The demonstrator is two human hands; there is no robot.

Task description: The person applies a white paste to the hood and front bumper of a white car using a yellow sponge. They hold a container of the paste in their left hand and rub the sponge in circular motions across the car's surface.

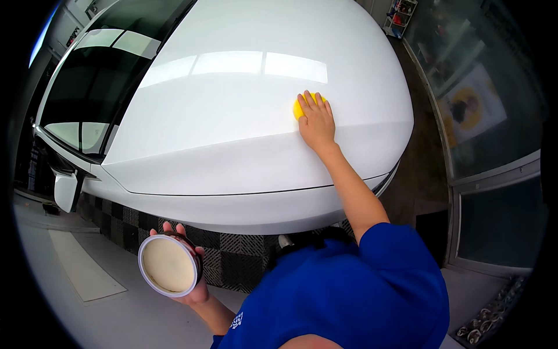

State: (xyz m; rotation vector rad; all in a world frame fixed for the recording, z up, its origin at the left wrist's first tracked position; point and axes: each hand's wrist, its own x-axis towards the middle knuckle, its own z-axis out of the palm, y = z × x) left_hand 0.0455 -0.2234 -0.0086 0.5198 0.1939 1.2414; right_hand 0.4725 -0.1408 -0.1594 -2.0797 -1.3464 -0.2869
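Note:
Under my right hand (317, 123) is a round yellow sponge applicator pad (299, 109), pressed flat on the white car hood (232, 110). The fingers lie stretched over the pad, and its left edge shows beside them. Low on the left, my left hand (195, 291) holds up an open round tin of cream-coloured wax (170, 264) with a pale rim. Its fingers wrap round the tin from behind, with the fingertips showing past the far edge. The tin is apart from the car.
The windshield (145, 29) and side mirror (67, 189) are at the left. Dark ribbed floor tiles (226, 256) run beneath the car's side. A glass door (500, 215) stands at the right, and a small shelf rack (400, 17) at the far right.

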